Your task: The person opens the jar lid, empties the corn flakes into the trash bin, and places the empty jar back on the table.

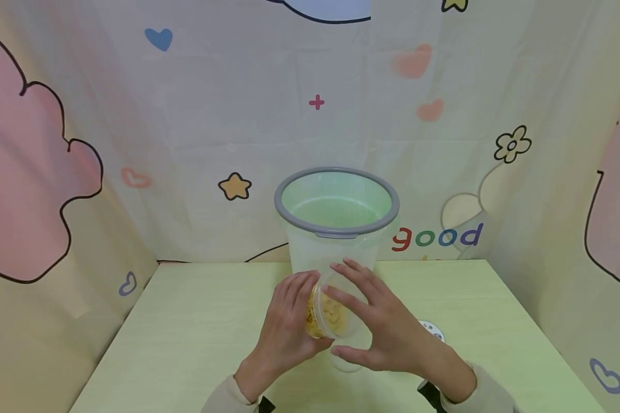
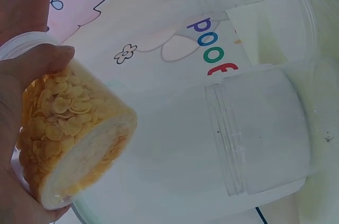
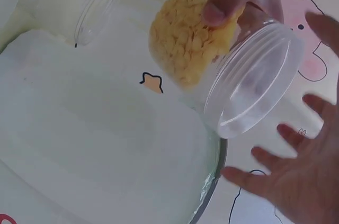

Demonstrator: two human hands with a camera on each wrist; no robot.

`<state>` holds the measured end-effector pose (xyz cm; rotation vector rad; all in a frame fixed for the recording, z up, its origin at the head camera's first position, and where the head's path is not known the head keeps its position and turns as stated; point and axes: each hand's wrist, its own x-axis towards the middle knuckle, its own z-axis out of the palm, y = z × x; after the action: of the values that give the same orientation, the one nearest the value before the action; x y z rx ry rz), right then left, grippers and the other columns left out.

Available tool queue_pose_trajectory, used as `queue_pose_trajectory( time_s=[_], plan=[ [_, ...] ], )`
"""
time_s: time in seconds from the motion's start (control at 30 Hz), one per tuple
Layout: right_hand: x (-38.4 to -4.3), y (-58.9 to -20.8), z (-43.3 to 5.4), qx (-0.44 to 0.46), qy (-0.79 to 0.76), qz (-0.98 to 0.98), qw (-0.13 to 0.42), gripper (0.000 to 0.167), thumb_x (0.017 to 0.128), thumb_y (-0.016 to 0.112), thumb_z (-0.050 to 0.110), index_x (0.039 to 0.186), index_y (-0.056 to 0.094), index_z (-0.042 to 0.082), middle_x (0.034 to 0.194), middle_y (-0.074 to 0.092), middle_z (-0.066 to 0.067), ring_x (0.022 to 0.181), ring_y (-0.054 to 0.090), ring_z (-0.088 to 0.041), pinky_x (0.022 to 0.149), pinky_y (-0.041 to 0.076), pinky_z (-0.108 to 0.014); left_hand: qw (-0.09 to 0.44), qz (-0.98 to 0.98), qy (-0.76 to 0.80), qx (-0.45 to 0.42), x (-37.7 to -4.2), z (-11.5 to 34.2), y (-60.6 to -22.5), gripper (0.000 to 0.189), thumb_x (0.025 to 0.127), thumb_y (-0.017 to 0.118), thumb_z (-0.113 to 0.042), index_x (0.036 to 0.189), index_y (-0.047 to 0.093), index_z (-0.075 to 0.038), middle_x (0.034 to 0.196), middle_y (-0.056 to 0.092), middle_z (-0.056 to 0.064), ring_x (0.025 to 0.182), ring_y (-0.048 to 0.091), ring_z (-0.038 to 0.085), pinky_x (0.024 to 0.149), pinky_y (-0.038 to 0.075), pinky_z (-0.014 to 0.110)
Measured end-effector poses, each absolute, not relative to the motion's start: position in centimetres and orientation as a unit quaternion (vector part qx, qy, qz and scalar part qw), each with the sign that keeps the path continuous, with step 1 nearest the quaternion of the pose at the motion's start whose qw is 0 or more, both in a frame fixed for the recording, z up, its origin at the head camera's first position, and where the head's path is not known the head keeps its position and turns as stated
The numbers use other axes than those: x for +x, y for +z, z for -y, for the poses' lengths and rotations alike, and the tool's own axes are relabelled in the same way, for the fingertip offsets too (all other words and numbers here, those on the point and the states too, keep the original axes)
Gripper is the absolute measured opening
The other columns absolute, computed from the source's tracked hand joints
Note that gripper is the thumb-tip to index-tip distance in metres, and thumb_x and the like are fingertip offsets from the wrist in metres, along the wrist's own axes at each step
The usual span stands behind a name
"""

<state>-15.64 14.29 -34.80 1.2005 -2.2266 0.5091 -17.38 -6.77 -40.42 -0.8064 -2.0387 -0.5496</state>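
Observation:
A clear plastic jar of yellow corn flakes (image 1: 312,322) is tilted on its side above the table, with my left hand (image 1: 288,324) gripping it around the body. In the left wrist view the thumb lies across the flake-filled jar (image 2: 69,113). Its wide translucent end (image 3: 254,83) faces my right hand (image 1: 392,327); I cannot tell whether this is a lid or the open mouth. The right hand's fingers (image 3: 296,181) are spread around that end and appear apart from it, holding nothing.
A tall pale bin (image 1: 336,252) with a grey rim stands at the back of the table. Clear jars (image 2: 259,128) show beyond the left hand, near a round translucent disc (image 2: 291,17). Behind the right wrist, a white printed round piece (image 1: 433,330) peeks out.

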Motion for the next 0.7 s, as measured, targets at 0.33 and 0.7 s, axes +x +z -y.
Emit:
queue_pose_trajectory(
  time_s=[0.33,0.7],
  plan=[
    [-14.4,-34.3,-12.2,0.216,0.252,0.915,0.23,0.083,0.081,0.068,0.06,0.152,0.034,0.032,0.144,0.046,-0.002,0.097,0.064,-0.022,0.07,0.054,-0.037,0.474,0.8,-0.203,-0.305,-17.7,6.4,-40.4,0.1,0.047,0.093,-0.033,0.132,0.05,-0.002,0.132,0.056,0.012,0.122,0.051,0.03,0.105,0.043,0.045],
    [-14.3,-34.4,-11.2,0.218,0.271,0.912,0.218,0.074,0.082,0.07,0.052,0.146,0.044,0.026,0.136,0.052,-0.001,0.083,0.065,-0.019,0.073,0.054,-0.037,0.48,0.805,-0.176,-0.3,-17.4,6.5,-40.5,0.098,0.051,0.091,-0.037,0.133,0.049,-0.003,0.134,0.055,0.012,0.123,0.05,0.03,0.108,0.042,0.045]
  ],
)
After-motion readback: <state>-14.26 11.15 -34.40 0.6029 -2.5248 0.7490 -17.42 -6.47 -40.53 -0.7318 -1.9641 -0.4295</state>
